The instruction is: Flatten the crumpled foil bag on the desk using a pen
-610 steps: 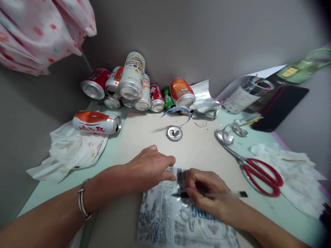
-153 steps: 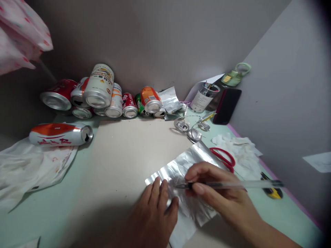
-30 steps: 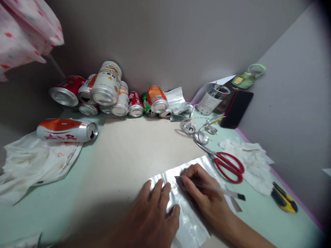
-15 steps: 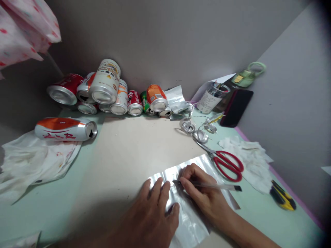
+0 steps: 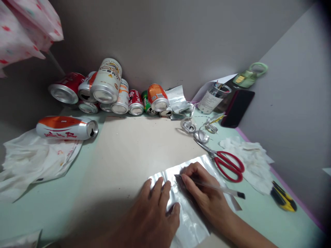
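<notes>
Looks like a home, at a pale green desk [image 5: 23,220] set against grey walls [image 5: 181,41]. Reads as lived-in from the pink spotted cloth [image 5: 31,27] hanging above the far left corner, and from the drink cans [image 5: 106,84] piled along the far edge. Has everyday belongings by the far right corner: a pen cup [image 5: 210,100], a green-lidded bottle [image 5: 244,79], a dark phone [image 5: 238,108]. Suggests handicraft too, with red-handled scissors [image 5: 219,157], crumpled tissues [image 5: 250,162] and a yellow-and-black cutter [image 5: 283,198] toward the right edge, plus a silvery sheet [image 5: 190,222] on a beige board [image 5: 124,144].
</notes>
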The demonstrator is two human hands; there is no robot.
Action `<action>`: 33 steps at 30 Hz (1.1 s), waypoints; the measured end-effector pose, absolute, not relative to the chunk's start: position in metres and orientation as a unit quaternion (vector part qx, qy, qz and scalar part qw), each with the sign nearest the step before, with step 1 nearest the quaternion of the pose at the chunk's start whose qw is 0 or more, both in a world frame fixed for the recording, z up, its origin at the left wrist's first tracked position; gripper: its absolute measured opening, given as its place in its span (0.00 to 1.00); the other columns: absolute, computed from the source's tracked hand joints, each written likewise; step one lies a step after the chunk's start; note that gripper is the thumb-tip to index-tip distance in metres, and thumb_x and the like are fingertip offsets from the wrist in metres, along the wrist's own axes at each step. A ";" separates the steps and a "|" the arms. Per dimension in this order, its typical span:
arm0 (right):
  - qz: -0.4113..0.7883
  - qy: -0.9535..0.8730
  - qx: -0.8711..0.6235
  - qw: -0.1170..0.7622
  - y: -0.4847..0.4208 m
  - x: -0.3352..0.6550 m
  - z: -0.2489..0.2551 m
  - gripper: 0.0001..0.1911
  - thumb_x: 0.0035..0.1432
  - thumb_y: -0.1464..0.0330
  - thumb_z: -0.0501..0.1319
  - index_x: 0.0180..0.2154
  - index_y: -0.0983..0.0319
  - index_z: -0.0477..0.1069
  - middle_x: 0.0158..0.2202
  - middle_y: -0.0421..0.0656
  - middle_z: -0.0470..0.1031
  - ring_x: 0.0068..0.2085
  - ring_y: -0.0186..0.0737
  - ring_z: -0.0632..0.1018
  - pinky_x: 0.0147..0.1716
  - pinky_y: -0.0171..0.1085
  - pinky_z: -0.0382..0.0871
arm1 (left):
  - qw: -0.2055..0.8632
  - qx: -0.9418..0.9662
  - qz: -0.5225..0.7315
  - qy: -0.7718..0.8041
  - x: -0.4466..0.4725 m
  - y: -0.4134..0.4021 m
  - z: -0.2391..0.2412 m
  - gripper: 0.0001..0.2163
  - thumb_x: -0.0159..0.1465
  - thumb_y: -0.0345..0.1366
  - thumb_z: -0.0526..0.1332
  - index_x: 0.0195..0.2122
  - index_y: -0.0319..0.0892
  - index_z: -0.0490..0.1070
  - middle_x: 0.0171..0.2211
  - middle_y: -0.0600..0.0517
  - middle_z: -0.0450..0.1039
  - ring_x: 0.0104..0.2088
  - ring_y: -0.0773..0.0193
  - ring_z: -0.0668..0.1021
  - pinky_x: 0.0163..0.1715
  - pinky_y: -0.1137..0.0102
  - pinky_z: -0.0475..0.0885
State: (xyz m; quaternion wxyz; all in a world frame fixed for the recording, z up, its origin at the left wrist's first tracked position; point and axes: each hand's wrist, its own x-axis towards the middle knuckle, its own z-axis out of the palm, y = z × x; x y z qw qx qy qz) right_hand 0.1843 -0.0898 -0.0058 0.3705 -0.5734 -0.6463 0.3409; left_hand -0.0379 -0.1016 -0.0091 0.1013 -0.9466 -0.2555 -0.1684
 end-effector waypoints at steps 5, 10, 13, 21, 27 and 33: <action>0.358 -0.645 -0.575 0.354 -0.089 0.184 -0.003 0.13 0.70 0.61 0.60 0.32 0.58 0.68 0.28 0.40 0.73 0.28 0.39 0.72 0.28 0.38 0.67 | 0.085 -0.953 -0.156 -0.244 -0.042 -0.102 -0.009 0.15 0.71 0.42 0.61 0.56 0.43 0.70 0.58 0.37 0.76 0.59 0.44 0.77 0.57 0.55 0.69; 0.377 -0.653 -0.557 0.348 -0.089 0.186 -0.001 0.13 0.70 0.62 0.59 0.31 0.57 0.67 0.27 0.39 0.72 0.28 0.38 0.71 0.27 0.38 0.65 | 0.089 -0.955 -0.152 -0.239 -0.044 -0.102 -0.008 0.17 0.71 0.42 0.62 0.58 0.43 0.69 0.59 0.37 0.76 0.60 0.44 0.77 0.58 0.55 0.71; 0.391 -0.659 -0.542 0.346 -0.089 0.187 -0.001 0.12 0.70 0.63 0.59 0.32 0.57 0.66 0.27 0.38 0.70 0.27 0.38 0.70 0.27 0.37 0.64 | 0.096 -0.956 -0.149 -0.234 -0.043 -0.100 -0.005 0.15 0.72 0.41 0.60 0.57 0.42 0.69 0.57 0.37 0.77 0.58 0.44 0.79 0.56 0.54 0.72; 0.388 -0.622 -0.544 0.408 -0.086 0.186 0.010 0.15 0.69 0.61 0.62 0.29 0.58 0.69 0.26 0.39 0.71 0.27 0.38 0.71 0.25 0.35 0.65 | 0.078 -0.954 -0.159 -0.243 -0.040 -0.097 -0.007 0.10 0.72 0.39 0.59 0.50 0.43 0.73 0.55 0.38 0.79 0.54 0.46 0.81 0.50 0.58 0.73; 0.361 -0.618 -0.535 0.450 -0.103 0.186 0.044 0.18 0.67 0.56 0.66 0.28 0.59 0.73 0.24 0.39 0.71 0.24 0.36 0.70 0.22 0.33 0.64 | 0.000 -0.957 -0.036 -0.289 -0.038 -0.091 -0.009 0.35 0.65 0.53 0.70 0.66 0.39 0.66 0.63 0.30 0.71 0.53 0.48 0.81 0.51 0.57 0.75; 0.584 -0.441 -0.538 0.419 -0.098 0.180 0.033 0.25 0.61 0.46 0.69 0.29 0.60 0.71 0.23 0.39 0.72 0.25 0.35 0.69 0.27 0.34 0.63 | 0.069 -0.957 -0.067 -0.273 -0.035 -0.086 -0.006 0.36 0.62 0.61 0.68 0.57 0.32 0.71 0.57 0.27 0.76 0.59 0.35 0.79 0.60 0.44 0.70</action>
